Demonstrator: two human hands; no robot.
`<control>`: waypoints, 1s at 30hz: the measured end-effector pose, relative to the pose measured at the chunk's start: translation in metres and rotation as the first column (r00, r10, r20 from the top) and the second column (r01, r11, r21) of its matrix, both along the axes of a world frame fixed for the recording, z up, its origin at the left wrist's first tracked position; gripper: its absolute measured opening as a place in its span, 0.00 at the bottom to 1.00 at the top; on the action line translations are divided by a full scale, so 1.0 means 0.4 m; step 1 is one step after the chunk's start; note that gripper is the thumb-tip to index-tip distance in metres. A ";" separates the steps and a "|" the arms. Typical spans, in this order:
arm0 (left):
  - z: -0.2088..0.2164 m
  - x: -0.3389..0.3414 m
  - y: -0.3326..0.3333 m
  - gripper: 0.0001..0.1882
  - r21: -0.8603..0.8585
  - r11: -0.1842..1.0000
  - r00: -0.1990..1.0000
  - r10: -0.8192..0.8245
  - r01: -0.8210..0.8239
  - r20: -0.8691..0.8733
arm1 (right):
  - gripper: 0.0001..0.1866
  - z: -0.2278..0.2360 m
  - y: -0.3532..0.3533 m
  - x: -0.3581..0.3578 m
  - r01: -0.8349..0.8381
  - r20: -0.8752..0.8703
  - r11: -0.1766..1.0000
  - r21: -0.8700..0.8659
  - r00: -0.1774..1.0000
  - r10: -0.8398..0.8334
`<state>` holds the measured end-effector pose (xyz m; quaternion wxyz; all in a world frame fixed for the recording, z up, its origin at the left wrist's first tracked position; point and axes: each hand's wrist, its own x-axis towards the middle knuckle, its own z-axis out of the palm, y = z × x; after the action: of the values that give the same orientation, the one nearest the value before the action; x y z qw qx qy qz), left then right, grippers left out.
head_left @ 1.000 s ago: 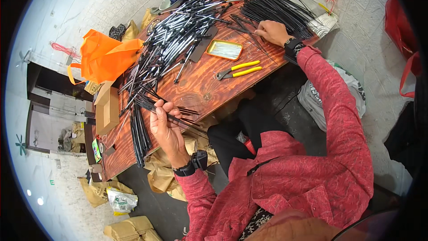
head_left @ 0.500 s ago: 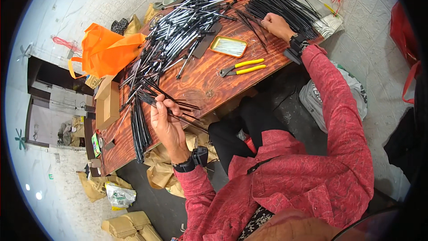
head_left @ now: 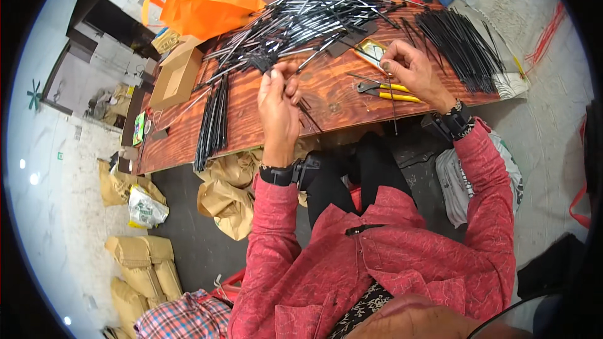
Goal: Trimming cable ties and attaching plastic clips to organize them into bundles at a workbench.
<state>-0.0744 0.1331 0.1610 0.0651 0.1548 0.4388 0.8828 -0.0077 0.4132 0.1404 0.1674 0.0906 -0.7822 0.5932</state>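
Observation:
My left hand [head_left: 278, 102] is raised over the wooden table [head_left: 251, 119], its fingers closed on a small bunch of thin black rods [head_left: 306, 112] that trail down toward my lap. My right hand [head_left: 411, 72] pinches one thin black rod [head_left: 393, 103] that hangs down past the table's front edge. Yellow-handled pliers [head_left: 391, 92] lie just under that hand. A big heap of black and silver rods [head_left: 301, 16] covers the far side of the table. A neat bundle of black rods [head_left: 461, 47] lies at the right end.
An orange bag [head_left: 201, 3] and an open cardboard box [head_left: 176, 78] sit at the table's left. A sorted row of black rods [head_left: 212, 122] lies near the front left edge. A small yellow tin [head_left: 372, 52] sits by my right hand. Brown paper sacks [head_left: 223, 191] lie on the floor.
My right hand left the bundle at the right end and came toward the middle, holding one rod. My left hand moved right and up with its bunch. The view shifted.

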 end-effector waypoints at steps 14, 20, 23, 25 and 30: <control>-0.005 0.007 -0.029 0.09 0.058 0.998 1.000 -0.010 0.012 -0.025 | 0.06 -0.052 -0.191 -0.003 -0.195 0.029 0.977 -0.082 0.980 0.198; -0.028 0.009 -0.057 0.09 -0.039 0.999 0.998 -0.001 -0.001 -0.055 | 0.07 -0.071 -0.205 0.034 -0.160 -0.067 0.986 0.056 0.984 0.163; -0.017 0.015 -0.077 0.10 -0.033 0.999 1.000 0.010 -0.011 -0.029 | 0.11 -0.129 -0.125 -0.007 0.204 -0.308 0.826 0.526 0.951 -0.039; -0.013 0.017 -0.061 0.10 -0.021 1.000 1.000 0.017 -0.017 -0.025 | 0.12 -0.170 -0.072 0.009 0.215 -0.201 0.714 0.666 0.974 -0.106; 0.015 0.019 -0.031 0.11 -0.072 0.991 0.993 0.116 -0.113 0.038 | 0.13 -0.204 -0.039 0.007 0.257 -0.121 0.496 0.829 0.949 -0.290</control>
<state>-0.0669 0.1205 0.1670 0.0292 0.1083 0.4761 0.8722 -0.0049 0.3976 0.0589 0.1818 0.0239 -0.9762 0.1155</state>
